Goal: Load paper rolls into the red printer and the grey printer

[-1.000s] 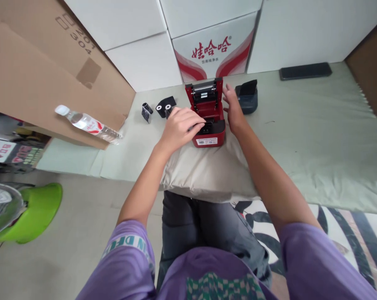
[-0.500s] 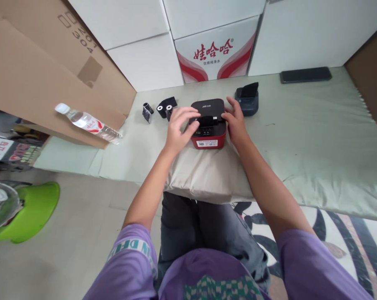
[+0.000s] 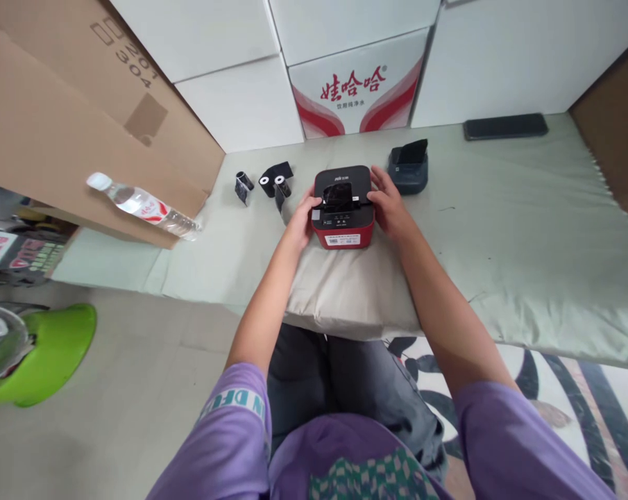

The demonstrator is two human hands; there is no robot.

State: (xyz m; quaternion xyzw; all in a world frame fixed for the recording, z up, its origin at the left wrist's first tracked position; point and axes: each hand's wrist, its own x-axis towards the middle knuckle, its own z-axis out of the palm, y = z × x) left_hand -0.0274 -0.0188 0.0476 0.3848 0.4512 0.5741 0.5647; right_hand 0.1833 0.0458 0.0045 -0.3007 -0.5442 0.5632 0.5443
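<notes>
Between my hands stands a small red label printer [image 3: 343,237] with a black top, on the green-grey cloth. A piece of black paper curls up out of its slot. My left hand [image 3: 303,217] presses against its left side, thumb on the top edge. On the other side, my right hand [image 3: 389,203] holds the right side with its thumb on the lid edge. A dark blue printer [image 3: 410,177], also with black paper sticking out, sits just beyond my right hand. Left of the red printer lie several small rolls of black paper [image 3: 276,175].
White cartons [image 3: 241,104] line the back of the covered bench [image 3: 501,229]. A plastic water bottle [image 3: 144,206] leans at a brown cardboard box [image 3: 74,139] on the left. A dark phone-like slab [image 3: 505,126] lies at the back right. A green plastic stool [image 3: 64,354] stands on the floor.
My left hand has moved from over the printer's top down to its left side. The black paper in the slot now shows more fully. My right hand stays at the right side.
</notes>
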